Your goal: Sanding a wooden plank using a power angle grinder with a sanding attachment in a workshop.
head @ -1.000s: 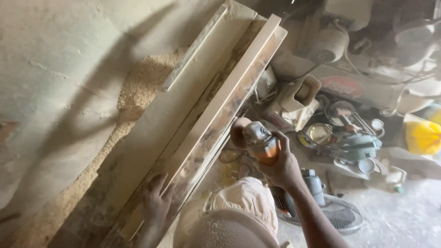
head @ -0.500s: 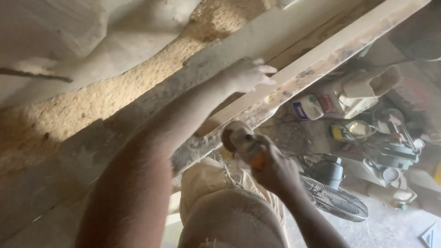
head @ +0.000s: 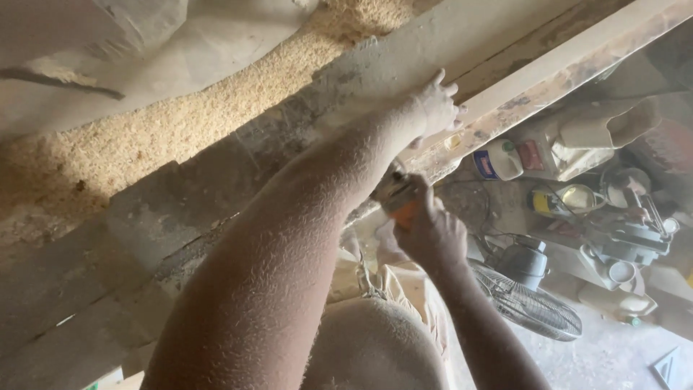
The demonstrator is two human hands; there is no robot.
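**Sanding a long board edge with a handheld power tool**

Head view, the only one here: the left hand [head: 437,108] lies flat with fingers spread on top of the long wooden board [head: 548,68], which runs diagonally from the top right down past the middle of the frame on a dusty workbench [head: 108,260]. The right hand [head: 429,231] is wrapped tight around a small orange power tool [head: 397,196], pressed up against the board's lower edge, just beneath the left hand.

My take on handling: the board looks stiff and fairly heavy for its length, so pinning it from above near the tool makes sense. It's coated in dust, so probably slippery under a palm. The tool looks compact and one-hand friendly, best held around its body.

Sawdust [head: 180,130] is piled along the bench. Below on the floor sit a fan [head: 530,303] and a white jug [head: 498,160] among clutter.
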